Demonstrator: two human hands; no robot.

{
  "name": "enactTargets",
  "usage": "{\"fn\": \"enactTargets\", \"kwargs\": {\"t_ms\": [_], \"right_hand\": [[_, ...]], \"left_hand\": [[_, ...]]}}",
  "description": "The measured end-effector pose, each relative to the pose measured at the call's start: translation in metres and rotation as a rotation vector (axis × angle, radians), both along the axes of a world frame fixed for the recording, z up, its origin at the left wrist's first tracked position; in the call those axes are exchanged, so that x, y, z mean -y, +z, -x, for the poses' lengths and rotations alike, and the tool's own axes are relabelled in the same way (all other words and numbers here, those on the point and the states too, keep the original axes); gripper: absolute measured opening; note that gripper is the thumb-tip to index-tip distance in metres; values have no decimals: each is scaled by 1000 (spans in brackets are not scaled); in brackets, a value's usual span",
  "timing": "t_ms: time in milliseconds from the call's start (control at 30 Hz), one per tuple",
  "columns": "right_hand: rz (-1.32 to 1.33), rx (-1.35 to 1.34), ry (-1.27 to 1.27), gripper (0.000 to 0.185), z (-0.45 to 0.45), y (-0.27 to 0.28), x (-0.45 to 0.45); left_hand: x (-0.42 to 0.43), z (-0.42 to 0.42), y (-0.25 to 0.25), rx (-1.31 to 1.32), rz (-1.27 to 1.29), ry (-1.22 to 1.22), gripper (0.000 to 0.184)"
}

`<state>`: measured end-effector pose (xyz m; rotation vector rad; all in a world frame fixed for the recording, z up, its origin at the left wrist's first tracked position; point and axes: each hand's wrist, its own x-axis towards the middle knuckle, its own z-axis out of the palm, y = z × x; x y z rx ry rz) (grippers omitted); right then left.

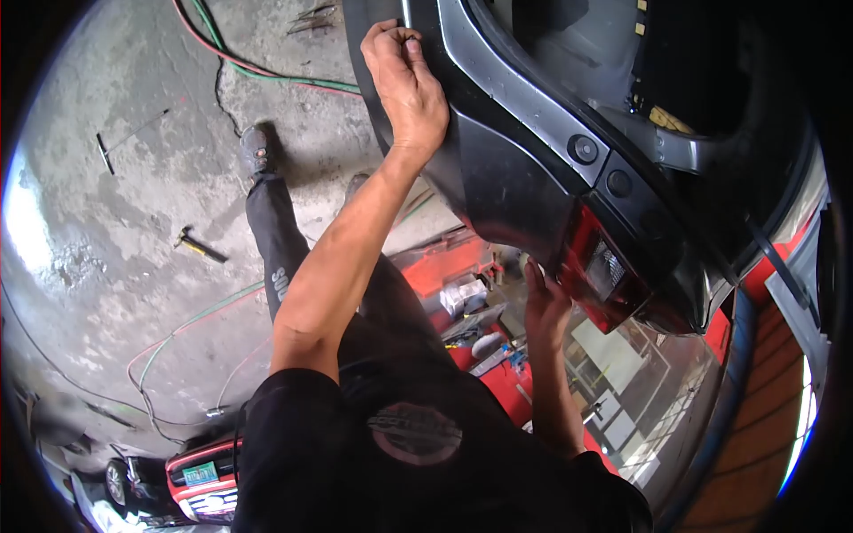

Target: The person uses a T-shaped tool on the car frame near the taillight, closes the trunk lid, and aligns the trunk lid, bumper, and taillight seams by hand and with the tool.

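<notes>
My left hand (pixel 404 84) rests against the dark bumper (pixel 515 191) of a vehicle, its fingers curled closed. A slim silver bar (pixel 407 12) shows right at the fingertips; whether it is gripped or is trim on the bumper, I cannot tell. Lower down, my right hand (pixel 546 300) reaches up to the edge beside the red tail light (pixel 597 266). Its fingers are partly hidden there, so their grip does not show. A grey trim panel (pixel 524 98) with a round black button (pixel 582 148) runs along the bumper's inner side.
Red and green hoses (pixel 258 73) cross the concrete floor (pixel 115 231). A hammer (pixel 201 246) and a T-handled tool (pixel 107 153) lie there. A red cart or bench (pixel 444 262) with assorted items stands below the bumper. A red vehicle (pixel 200 475) is at lower left.
</notes>
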<state>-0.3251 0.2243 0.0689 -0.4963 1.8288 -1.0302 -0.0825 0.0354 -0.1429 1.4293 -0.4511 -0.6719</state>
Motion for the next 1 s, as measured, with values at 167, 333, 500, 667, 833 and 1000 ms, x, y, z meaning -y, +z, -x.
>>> {"fn": "enactTargets", "kwargs": {"t_ms": [167,333,500,667,833,1000], "right_hand": [[-32,11,14,54,0,4,0],[21,18,36,54,3,1,0],[68,1,-1,53,13,-7,-5],[96,6,-103,52,18,-16,-9],[128,16,-166,51,12,-21,-7],[119,60,-178,47,6,-28,-10]], "left_hand": [[0,-3,-4,79,-49,-36,11],[-2,-14,12,242,-107,-98,10],[-13,-11,39,274,-87,-212,12],[-35,-8,74,136,-83,-355,9],[-46,-31,109,-79,-22,-482,9],[-48,-43,121,-362,-124,-660,11]]}}
